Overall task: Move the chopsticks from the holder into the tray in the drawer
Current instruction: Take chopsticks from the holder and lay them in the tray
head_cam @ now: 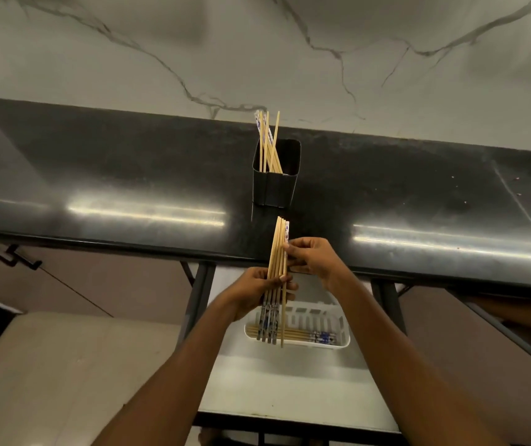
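Head view: we hold a bundle of chopsticks [276,272] in both hands above the open drawer [296,381]. Our left hand [257,292] grips the bundle at its lower part, fingers clenched round the sticks, patterned ends pointing down. Our right hand [314,259] pinches the bundle higher up, fingers [289,244] touching the right-most sticks. Bundle stands nearly upright, its lower ends over the white tray [338,341] in the drawer. A few chopsticks in tray [302,335] lie flat, side to side. More chopsticks in holder [269,143] lean toward its left corner. Holder [275,180] is dark, square, upright on the black counter [113,175], near its front edge, just beyond our hands.
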